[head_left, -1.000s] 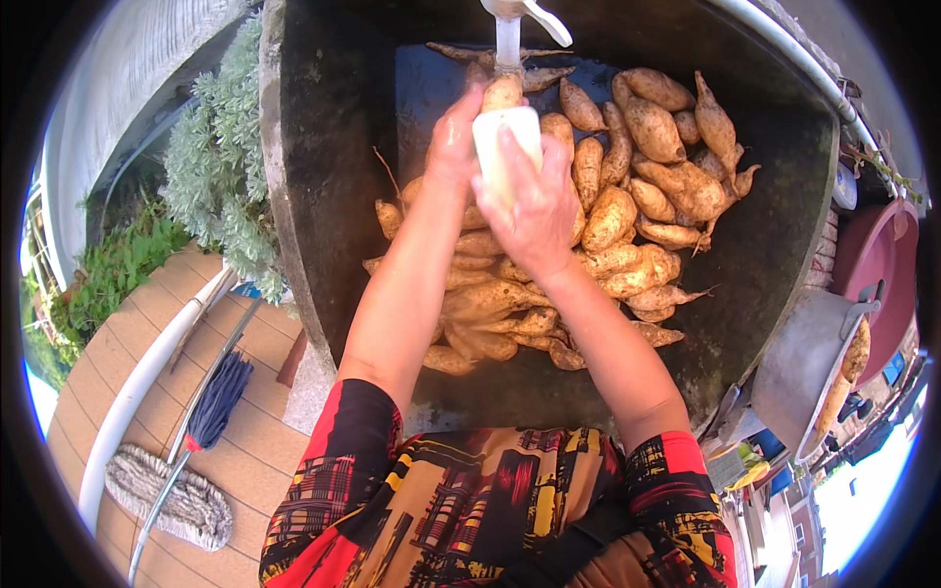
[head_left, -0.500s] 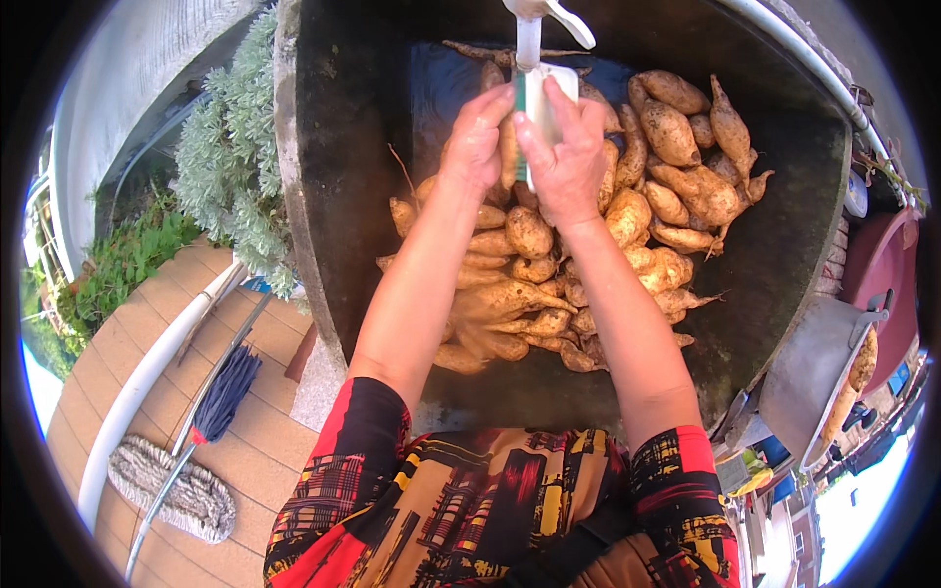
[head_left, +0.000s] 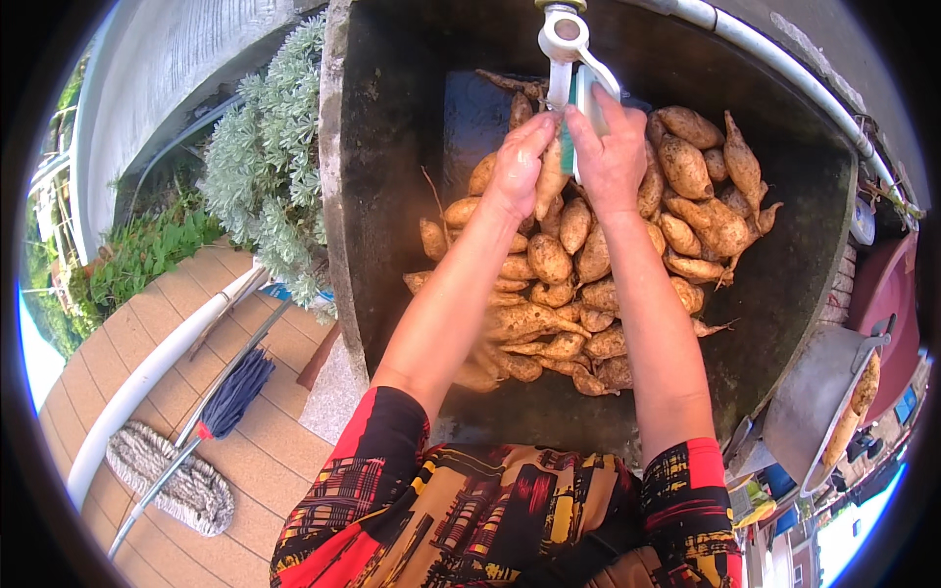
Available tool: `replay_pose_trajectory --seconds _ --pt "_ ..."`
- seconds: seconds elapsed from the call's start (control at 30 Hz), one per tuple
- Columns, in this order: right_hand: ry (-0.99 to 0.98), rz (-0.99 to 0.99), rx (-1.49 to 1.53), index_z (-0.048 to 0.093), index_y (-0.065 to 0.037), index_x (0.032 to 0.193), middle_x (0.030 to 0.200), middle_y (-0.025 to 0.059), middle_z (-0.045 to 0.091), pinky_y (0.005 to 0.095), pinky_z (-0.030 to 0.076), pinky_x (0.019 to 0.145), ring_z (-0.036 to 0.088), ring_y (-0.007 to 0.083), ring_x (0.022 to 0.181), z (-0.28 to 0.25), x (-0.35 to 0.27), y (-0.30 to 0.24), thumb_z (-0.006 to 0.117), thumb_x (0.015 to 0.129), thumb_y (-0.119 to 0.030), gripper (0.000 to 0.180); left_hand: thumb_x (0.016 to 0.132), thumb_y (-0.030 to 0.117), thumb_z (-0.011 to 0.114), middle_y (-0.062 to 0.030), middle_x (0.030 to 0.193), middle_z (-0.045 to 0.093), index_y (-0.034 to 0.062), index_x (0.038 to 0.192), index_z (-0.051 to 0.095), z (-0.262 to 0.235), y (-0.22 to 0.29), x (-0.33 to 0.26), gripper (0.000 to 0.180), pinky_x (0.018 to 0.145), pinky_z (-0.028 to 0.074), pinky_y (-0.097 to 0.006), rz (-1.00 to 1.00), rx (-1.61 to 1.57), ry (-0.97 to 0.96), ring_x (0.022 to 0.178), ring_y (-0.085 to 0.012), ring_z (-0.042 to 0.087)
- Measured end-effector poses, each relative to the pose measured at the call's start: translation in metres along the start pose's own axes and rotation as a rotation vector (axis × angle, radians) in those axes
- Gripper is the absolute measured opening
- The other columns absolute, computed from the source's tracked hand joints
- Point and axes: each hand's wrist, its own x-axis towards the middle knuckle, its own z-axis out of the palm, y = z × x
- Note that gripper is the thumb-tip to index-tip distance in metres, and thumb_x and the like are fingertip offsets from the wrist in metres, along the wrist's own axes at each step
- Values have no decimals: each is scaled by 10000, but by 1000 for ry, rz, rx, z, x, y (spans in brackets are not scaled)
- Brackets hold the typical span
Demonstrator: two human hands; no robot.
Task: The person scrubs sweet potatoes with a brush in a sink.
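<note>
Top centre, under the tap [head_left: 567, 34]: left hand [head_left: 520, 167] grips a yam [head_left: 551, 176], right hand [head_left: 610, 157] clasps a brush [head_left: 586, 93] against it.

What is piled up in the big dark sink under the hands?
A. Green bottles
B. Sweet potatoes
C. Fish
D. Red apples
B. The dark sink is heaped with long, knobbly, brown-orange sweet potatoes, and the left hand and right hand are raised together just under the white tap.

Two hands [head_left: 569, 162], many sweet potatoes [head_left: 549, 260]
</note>
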Motion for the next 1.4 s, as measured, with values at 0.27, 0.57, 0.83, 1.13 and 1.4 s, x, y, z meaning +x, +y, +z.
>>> replay_pose_trajectory --seconds 0.27,0.57,0.83,1.13,1.4 --pt "-113 -158 199 608 -79 1252 1023 173 509 415 513 744 585 349 924 1 -88 -18 704 781 -397 577 950 106 502 -119 1141 646 -26 1279 542 -36 16 28 356 913 498 -328 -66 -288 -169 1009 -206 621" --pt "-51 -89 109 612 -114 1258 1016 187 524 452 500 744 600 366 855 3 -18 -6 679 798 -430 562 909 57 591 -133 1167 632 -50 1269 537 -22 15 14 380 958 486 -338 -132 -221 -27 1049 -219 614" --pt "-28 -29 72 624 -126 1247 1030 168 521 434 510 749 586 347 953 4 -26 2 686 788 -443 562 930 92 568 -121 1143 645 10 1201 579 -26 9 13 284 912 520 -382 -128 -159 24 1019 -243 638" --pt "156 -384 -293 645 -83 1183 1190 201 530 431 455 892 508 359 1084 -26 -21 15 651 824 -234 389 1009 311 439 -185 1015 662 3 1225 562 -42 3 35 396 742 563 -396 -222 -453 -286 846 -283 654" --pt "-148 184 528 556 22 1116 1018 198 635 382 491 820 630 305 946 -5 -47 -8 693 865 -298 429 1022 328 419 -142 1244 585 -6 1257 548 8 10 1 428 1012 439 -401 -80 -151 -88 1155 -239 553"
